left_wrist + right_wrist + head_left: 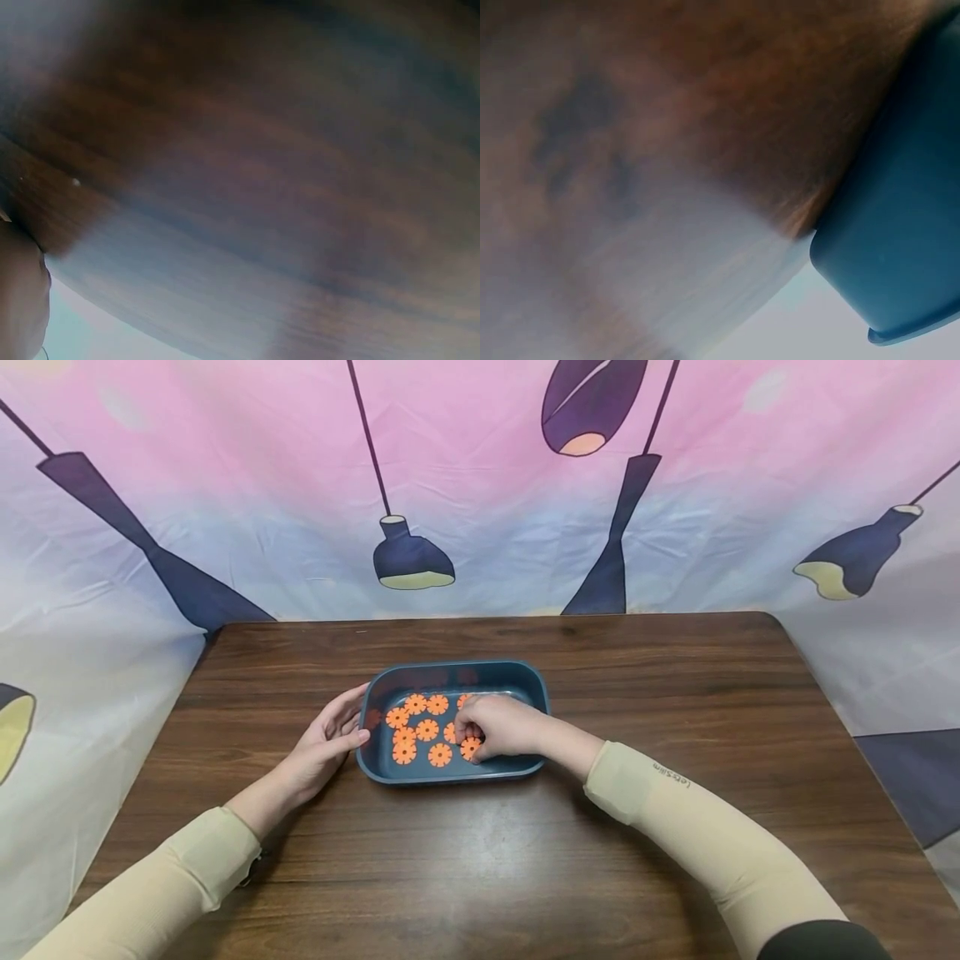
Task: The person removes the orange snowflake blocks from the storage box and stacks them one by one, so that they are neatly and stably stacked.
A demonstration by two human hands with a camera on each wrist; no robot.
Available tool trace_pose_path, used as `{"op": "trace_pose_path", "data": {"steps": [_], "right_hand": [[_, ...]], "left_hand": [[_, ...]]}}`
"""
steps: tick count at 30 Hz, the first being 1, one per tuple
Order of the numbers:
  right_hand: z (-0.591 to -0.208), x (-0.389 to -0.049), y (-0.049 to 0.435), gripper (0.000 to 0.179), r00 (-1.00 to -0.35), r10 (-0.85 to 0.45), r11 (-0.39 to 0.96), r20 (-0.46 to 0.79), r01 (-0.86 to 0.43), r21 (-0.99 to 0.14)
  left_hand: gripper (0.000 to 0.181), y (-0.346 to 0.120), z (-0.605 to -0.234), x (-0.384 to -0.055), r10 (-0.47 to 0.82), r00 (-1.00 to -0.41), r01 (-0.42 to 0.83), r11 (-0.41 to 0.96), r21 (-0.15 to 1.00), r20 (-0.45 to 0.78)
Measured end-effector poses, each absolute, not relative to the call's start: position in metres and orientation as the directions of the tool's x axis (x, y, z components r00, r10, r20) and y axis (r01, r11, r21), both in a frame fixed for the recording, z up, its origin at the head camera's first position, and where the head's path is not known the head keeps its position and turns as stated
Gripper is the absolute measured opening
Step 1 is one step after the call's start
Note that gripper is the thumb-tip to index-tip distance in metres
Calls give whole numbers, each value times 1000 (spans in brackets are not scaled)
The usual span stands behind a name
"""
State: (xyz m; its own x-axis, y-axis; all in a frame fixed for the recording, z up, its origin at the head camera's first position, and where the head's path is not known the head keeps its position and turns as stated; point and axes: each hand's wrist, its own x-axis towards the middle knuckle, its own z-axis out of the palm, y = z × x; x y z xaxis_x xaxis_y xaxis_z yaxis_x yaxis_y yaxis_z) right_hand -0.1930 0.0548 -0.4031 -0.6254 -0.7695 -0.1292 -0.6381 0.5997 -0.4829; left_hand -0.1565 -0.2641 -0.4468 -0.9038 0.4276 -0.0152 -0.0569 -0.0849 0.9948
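Orange notched discs (433, 729) lie flat in the blue rectangular bin (510, 673), spread over its floor, a few overlapping at the left. Right hand (506, 725) is inside at the right end, fingers curled down among discs; can't tell if it pinches one. Left hand (322, 752) grips the bin's left end, thumb at the rim. Bin sits mid-tabletop (675, 710), printed cloth backdrop (480, 485) beyond. Risks: thin flat discs could slip from a loose pinch; overlapped ones could drag together; bin could slide if the left hand eases off.
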Motion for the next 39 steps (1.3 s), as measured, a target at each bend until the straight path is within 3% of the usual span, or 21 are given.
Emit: {"op": "trace_pose_path", "data": {"steps": [4, 13, 25, 39], "right_hand": [[-402, -195, 55, 19, -624, -772, 591, -118, -639, -492], [-392, -203, 67, 2, -631, -770, 536, -92, -562, -630], [-368, -220, 101, 4, -722, -691, 513, -24, -467, -721], [-352, -225, 174, 9, -801, -594, 469, -79, -265, -842]], "left_hand": [[64, -263, -445, -156, 420, -907, -74, -68, 995, -38], [64, -263, -444, -155, 417, -908, -83, -54, 995, -53], [63, -263, -444, -157, 418, -907, -86, -45, 995, -59], [65, -262, -441, -156, 413, -907, -105, -23, 994, -86]]}}
